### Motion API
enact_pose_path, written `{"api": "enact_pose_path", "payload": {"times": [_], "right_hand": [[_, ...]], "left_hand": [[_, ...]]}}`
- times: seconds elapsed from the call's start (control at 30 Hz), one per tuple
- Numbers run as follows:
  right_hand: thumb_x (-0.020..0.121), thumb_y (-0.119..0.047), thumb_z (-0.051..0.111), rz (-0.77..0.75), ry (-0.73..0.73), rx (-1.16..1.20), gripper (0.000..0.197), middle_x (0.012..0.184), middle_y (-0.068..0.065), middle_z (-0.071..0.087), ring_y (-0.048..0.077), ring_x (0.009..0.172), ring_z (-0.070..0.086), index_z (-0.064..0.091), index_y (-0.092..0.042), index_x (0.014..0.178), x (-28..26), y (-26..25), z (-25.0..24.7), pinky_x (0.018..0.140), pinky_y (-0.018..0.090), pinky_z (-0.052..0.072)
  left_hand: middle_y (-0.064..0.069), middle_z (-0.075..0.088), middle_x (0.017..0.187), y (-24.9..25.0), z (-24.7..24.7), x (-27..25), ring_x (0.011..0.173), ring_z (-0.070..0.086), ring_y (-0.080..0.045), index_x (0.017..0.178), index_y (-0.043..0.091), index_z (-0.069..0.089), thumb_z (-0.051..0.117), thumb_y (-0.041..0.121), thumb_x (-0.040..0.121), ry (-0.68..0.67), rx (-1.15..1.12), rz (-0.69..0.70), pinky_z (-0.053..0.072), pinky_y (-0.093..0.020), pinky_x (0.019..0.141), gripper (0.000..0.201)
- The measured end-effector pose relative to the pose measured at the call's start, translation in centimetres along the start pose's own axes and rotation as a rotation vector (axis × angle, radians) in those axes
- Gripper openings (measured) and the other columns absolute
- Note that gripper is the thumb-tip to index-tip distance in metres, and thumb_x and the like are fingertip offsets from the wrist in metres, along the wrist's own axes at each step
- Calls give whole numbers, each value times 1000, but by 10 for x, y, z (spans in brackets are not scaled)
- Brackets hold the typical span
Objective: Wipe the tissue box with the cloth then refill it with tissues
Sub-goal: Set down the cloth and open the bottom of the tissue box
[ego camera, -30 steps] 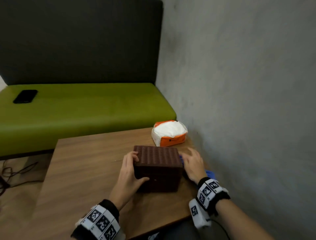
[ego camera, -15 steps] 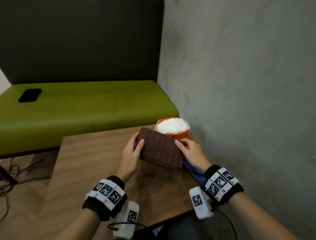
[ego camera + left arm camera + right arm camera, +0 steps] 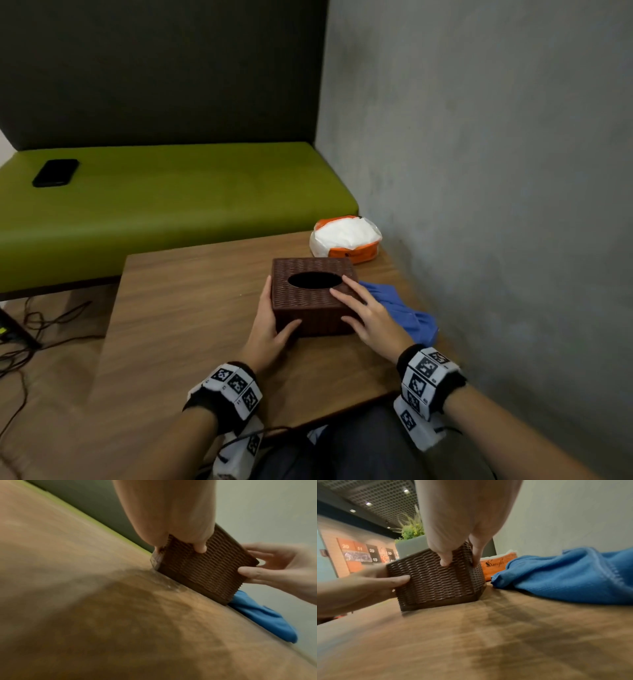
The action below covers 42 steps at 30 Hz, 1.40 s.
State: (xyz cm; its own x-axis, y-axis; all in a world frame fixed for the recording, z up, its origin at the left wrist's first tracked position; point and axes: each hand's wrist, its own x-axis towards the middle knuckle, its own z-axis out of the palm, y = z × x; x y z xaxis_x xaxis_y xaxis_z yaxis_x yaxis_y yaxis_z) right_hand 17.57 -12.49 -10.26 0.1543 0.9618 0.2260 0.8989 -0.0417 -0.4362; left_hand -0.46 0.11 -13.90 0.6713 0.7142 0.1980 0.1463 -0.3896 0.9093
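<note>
The brown woven tissue box (image 3: 310, 301) stands upright on the wooden table (image 3: 191, 308) with its dark oval opening facing up. My left hand (image 3: 269, 318) grips its left side, thumb on the near face. My right hand (image 3: 358, 306) holds the right side, fingers lying on the top beside the opening and thumb on the near face. Both wrist views show the box (image 3: 205, 572) (image 3: 433, 582) held between the two hands. The crumpled blue cloth (image 3: 407, 317) (image 3: 565, 574) lies on the table just right of the box. An orange and white tissue pack (image 3: 346, 236) sits behind the box.
A grey wall (image 3: 479, 171) runs close along the table's right edge. A green bench (image 3: 171, 192) stands beyond the table with a black phone (image 3: 56, 172) on it. Cables (image 3: 20, 329) lie on the floor at the left.
Both hands lifted and turned the box over. It went from closed side up, through a tilt in the air, to standing on the table with the opening up.
</note>
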Motion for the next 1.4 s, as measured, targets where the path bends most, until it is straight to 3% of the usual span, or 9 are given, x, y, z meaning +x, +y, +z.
{"api": "enact_pose_path", "payload": {"times": [0.13,0.27,0.4,0.53,0.63,0.7,0.77,0.83,1.4], "right_hand": [[88,-16,62,50,19,-41,48,147,10,37,32,133,38,46,-20,133,1,-5,-5,104,50,41],[79,-42,62,87,98,-319,59,130,10,54,40,135,32,48,-18,130,19,-27,-9,108,64,25],[81,-58,56,177,-99,-273,68,142,6,42,30,141,20,39,-20,136,48,-51,1,111,62,12],[78,-54,62,157,-155,-264,64,144,6,37,30,143,12,46,-18,128,54,-48,9,107,69,5],[77,-51,64,96,-153,-242,61,145,5,37,28,144,13,48,-18,126,48,-42,5,107,70,6],[77,-50,65,79,-138,-212,60,144,4,38,28,144,14,49,-18,125,44,-39,1,107,70,6],[77,-49,66,66,-134,-189,59,144,4,39,28,143,15,50,-17,124,42,-36,-2,107,70,6],[77,-49,66,47,-142,-197,59,144,4,39,28,144,14,51,-16,124,42,-34,-1,107,70,5],[76,-50,67,16,-150,-187,57,145,3,36,26,142,19,53,-16,120,41,-32,-7,106,71,11]], "left_hand": [[-15,25,152,2,-5,12,142,26,-25,146,2,7,72,12,77,-16,96,2,24,-42,118,95],[-17,29,149,-3,-12,19,138,33,-27,145,-1,12,78,10,70,-21,120,11,31,-43,115,101],[-15,31,146,-3,-16,22,132,40,-22,144,-1,12,84,8,62,-28,32,-25,42,-19,103,109],[-11,11,157,-11,-33,38,144,19,-23,147,5,-9,92,38,40,-222,171,-163,24,-41,118,151],[0,7,156,-10,-35,46,143,12,-12,144,8,-23,82,65,18,-368,126,-179,17,-30,118,174],[5,7,152,-8,-31,46,139,11,-7,143,7,-25,85,56,22,-412,160,-156,15,-20,114,171],[-1,1,156,-9,-28,46,142,7,-11,143,6,-27,93,29,34,-417,201,-169,13,-26,118,164],[-9,-4,158,-14,-27,44,146,2,-20,142,5,-27,94,17,41,-405,257,-161,11,-36,121,158],[-15,5,155,-19,-29,34,144,8,-27,141,3,-27,90,20,52,-416,378,-183,13,-34,117,148]]}}
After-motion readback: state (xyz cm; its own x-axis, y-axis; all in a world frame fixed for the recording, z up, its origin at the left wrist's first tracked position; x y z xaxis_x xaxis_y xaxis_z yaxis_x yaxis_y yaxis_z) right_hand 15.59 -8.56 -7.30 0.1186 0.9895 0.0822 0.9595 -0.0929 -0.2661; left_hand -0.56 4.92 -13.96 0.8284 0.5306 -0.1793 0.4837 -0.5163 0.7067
